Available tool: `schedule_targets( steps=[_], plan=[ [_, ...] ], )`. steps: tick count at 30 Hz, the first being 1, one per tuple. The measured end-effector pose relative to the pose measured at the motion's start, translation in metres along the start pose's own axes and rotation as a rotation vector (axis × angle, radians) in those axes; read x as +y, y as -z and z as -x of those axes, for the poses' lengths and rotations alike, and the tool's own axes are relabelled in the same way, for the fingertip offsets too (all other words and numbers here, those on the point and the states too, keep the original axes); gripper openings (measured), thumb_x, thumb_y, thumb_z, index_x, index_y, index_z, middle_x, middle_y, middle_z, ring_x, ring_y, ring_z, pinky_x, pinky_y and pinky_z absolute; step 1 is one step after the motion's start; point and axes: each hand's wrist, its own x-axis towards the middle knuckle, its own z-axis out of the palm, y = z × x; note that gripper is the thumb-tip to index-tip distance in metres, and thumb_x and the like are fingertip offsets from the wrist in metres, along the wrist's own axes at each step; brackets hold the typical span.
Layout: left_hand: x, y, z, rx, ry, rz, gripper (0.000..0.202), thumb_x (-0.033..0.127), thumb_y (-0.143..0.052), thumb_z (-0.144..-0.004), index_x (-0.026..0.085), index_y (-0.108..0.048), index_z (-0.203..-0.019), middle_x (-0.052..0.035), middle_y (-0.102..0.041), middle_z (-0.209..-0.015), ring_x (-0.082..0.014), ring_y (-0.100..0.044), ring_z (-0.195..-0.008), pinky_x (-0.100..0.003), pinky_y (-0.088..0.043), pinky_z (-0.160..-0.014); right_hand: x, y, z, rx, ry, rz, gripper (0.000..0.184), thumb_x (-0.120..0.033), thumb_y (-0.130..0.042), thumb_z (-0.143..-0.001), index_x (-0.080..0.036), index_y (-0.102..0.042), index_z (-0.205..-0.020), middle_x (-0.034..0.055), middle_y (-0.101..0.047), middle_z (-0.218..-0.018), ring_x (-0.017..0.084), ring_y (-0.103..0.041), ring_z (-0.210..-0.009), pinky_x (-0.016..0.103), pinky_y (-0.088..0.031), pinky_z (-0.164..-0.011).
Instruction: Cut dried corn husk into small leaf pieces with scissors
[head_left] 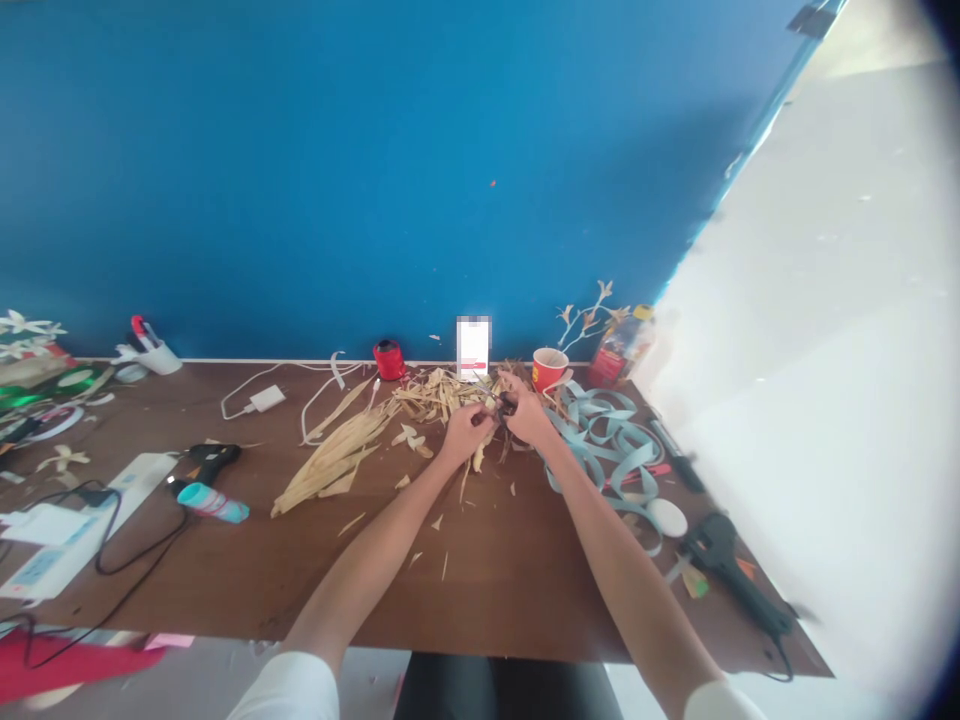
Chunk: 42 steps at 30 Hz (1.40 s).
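Observation:
My right hand (527,415) grips a pair of scissors (489,392), whose blades point up and to the left. Close beside it, my left hand (468,430) is closed in a pinch, with a small pale piece at the fingertips that looks like dried husk. Behind and around both hands lies a heap of dried husk scraps (439,393). A bundle of long dried husk strips (330,465) lies to the left of my left hand. Small white petal-like pieces (409,437) rest between the bundle and my left hand.
A lit phone (473,348) leans at the wall behind the heap. Nearby stand a red paper cup (550,369) and a red roll (388,360). Coiled light-blue ribbon (607,440) and a glue gun (735,575) lie right; a power strip (90,525) and another glue gun (210,462) lie left.

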Motion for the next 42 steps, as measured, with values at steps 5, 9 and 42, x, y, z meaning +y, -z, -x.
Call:
schedule_targets(
  steps=[5,9,42],
  plan=[
    [0.004,0.001,0.002,0.020,-0.022,0.007,0.011,0.019,-0.054,-0.075,0.016,-0.061,-0.068,0.0012,-0.057,-0.064,-0.0110,-0.049,-0.061,-0.023,-0.038,-0.061,0.006,-0.003,-0.001,0.060,-0.024,0.020,0.087,-0.008,-0.052,-0.065,-0.021,-0.028,-0.147,-0.0038,-0.064,-0.075,0.016,-0.065,-0.081,0.031,-0.049,-0.085],
    [0.005,0.003,0.002,0.040,-0.003,0.040,0.011,0.021,-0.054,-0.076,0.016,-0.060,-0.068,0.0006,-0.058,-0.065,-0.0115,-0.050,-0.063,-0.023,-0.038,-0.061,0.016,0.001,-0.002,0.122,-0.020,0.086,0.083,-0.012,-0.053,-0.069,-0.021,-0.029,-0.148,0.0010,-0.068,-0.085,0.019,-0.066,-0.082,0.034,-0.049,-0.085],
    [0.006,0.045,-0.003,0.035,0.240,-0.123,0.029,0.037,-0.047,-0.083,0.017,-0.061,-0.068,-0.0015,-0.060,-0.062,-0.0158,-0.054,-0.061,-0.027,-0.038,-0.062,0.015,0.017,-0.005,0.113,-0.108,-0.175,0.053,-0.022,-0.066,-0.066,-0.019,-0.060,-0.119,0.0016,-0.068,-0.074,0.018,-0.065,-0.068,0.030,-0.052,-0.065]
  ],
)
